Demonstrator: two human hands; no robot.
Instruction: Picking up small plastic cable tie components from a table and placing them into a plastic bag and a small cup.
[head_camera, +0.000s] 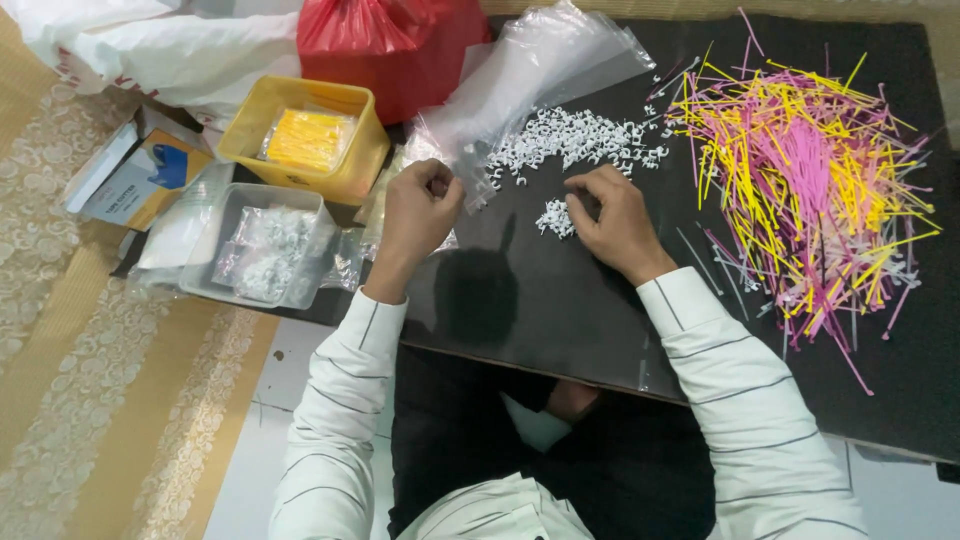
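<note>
The red bag (392, 45) is cut off by the top edge; the left hand's (418, 212) fingertips (curled under) are hidden.

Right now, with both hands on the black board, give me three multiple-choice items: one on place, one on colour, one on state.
1. Where is the pile of pink and yellow ties?
A. right of the right hand
B. in the yellow tub
C. on the floor

2. What colour are the small clips?
A. red
B. white
C. black

3. How is the left hand?
A. flat, open
B. curled at a clear bag
C. off the board

A: ties spread at the board's right.
B: the clip heap is white.
B: fingers bunch at the bag's edge.
</note>
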